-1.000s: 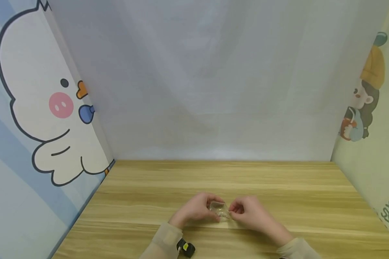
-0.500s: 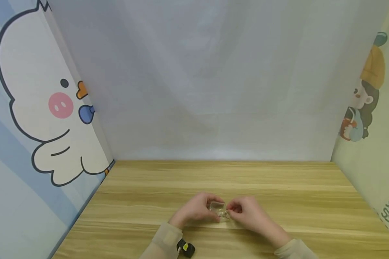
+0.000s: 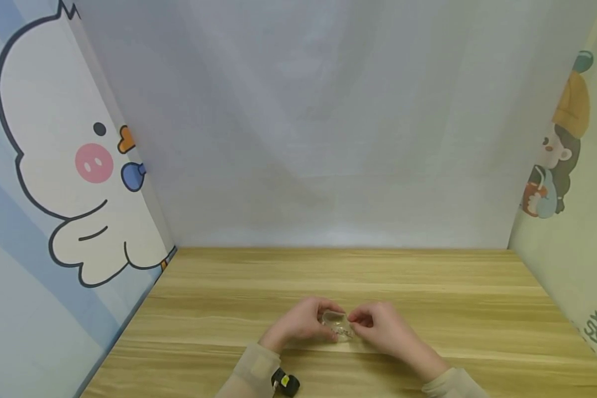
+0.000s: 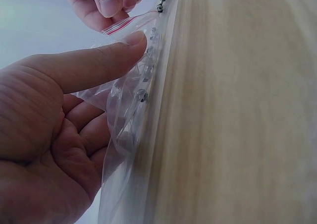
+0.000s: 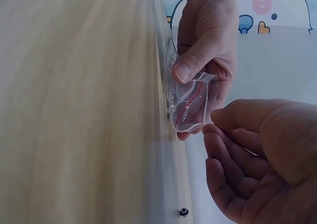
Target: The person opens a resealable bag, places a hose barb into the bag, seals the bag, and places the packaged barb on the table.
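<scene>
A small clear zip-lock bag with a red stripe along its mouth is held low over the wooden table, its mouth turned toward the right. My left hand grips it from the left, thumb on the near side, as the left wrist view shows. The right hand pinches at the bag's mouth edge with thumb and forefinger. Several small shiny dark-and-clear pieces show in or behind the film; which, I cannot tell. One small dark, metallic-looking piece lies on the table by the right hand.
The wooden table spreads around both hands. A pale curtain closes the back, and printed panels stand at left and right. On the left wrist sits a small black device with a yellow mark.
My right hand has shifted slightly left, closer to the left hand, over the first half second. The left hand stays in place with the bag, whose mouth edge has changed shape a little.
</scene>
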The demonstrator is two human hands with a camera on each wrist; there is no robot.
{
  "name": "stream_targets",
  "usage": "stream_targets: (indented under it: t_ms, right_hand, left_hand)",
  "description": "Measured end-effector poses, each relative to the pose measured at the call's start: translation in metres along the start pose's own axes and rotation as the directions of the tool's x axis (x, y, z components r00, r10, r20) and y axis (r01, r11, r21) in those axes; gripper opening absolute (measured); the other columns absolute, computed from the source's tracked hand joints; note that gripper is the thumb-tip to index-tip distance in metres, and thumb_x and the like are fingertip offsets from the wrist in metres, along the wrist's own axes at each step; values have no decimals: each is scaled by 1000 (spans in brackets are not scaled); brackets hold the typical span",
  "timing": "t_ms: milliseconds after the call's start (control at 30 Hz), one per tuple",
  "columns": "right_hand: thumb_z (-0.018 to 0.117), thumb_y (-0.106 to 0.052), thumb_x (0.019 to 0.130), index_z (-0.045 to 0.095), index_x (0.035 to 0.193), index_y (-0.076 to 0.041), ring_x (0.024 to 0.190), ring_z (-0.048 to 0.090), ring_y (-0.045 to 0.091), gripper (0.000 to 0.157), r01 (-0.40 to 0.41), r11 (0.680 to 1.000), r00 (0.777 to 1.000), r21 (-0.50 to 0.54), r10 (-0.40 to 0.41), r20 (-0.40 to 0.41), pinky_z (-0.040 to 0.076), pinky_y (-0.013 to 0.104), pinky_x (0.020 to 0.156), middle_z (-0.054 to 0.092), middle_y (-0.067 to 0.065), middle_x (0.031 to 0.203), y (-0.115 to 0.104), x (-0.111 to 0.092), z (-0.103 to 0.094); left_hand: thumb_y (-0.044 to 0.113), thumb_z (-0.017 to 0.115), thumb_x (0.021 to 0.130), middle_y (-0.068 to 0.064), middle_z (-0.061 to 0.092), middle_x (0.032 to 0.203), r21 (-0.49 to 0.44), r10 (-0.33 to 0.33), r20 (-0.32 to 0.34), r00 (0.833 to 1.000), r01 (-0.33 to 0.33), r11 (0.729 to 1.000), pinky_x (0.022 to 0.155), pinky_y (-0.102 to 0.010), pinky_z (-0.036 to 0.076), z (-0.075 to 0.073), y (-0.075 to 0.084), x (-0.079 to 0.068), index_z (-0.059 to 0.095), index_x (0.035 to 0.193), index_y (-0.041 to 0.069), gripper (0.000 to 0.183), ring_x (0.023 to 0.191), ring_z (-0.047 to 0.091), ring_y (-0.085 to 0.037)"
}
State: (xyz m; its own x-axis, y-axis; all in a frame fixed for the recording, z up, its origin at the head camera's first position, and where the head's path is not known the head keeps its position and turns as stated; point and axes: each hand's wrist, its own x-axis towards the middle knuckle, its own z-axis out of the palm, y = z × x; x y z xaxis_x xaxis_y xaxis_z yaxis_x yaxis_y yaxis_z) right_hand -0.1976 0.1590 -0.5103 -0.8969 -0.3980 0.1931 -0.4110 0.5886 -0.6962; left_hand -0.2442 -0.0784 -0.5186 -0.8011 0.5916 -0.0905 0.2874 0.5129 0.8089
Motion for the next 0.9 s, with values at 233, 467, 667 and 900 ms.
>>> stream_targets:
  t_ms: [233, 467, 667, 900]
  right_hand:
    - [78, -7, 93, 81, 100, -6, 81, 69, 5, 8, 0, 1000, 1000, -1, 0, -5, 58, 26, 75, 78, 0, 93, 0, 0, 0]
    - [76, -5, 95, 81, 102, -6, 85, 70, 9, 8, -35, 999, 999, 26, 35, 0, 58, 28, 77, 78, -1, 97, 0, -4, -6]
    - [75, -6, 97, 81, 105, -6, 89, 72, 13, 10, -80, 996, 997, 30, 80, -9, 58, 30, 81, 79, 0, 101, 2, -5, -13]
    - [75, -7, 98, 80, 107, -4, 94, 73, 18, 10, -110, 992, 994, 69, 110, 1, 59, 33, 83, 79, 5, 106, 4, -7, -21]
  left_hand:
    - [18, 96, 77, 13, 74, 126, 18, 0, -8, 1000, 0, 1000, 103, -41, 49, 0, 1, -1, 78, 125, 24, 52, 116, 62, -9]
    - [17, 96, 78, 12, 75, 125, 4, -9, -3, 1000, 9, 1000, 99, -37, 51, -1, 2, -1, 78, 126, 22, 51, 112, 64, -9]
    - [17, 97, 77, 10, 74, 121, 1, -3, -8, 1000, 3, 1000, 78, -29, 49, -2, 2, 0, 78, 124, 21, 51, 89, 61, -8]
    - [17, 96, 79, 11, 74, 122, -5, -1, -10, 1000, 1, 1000, 85, -30, 50, -1, 2, -1, 78, 122, 23, 47, 99, 62, -7]
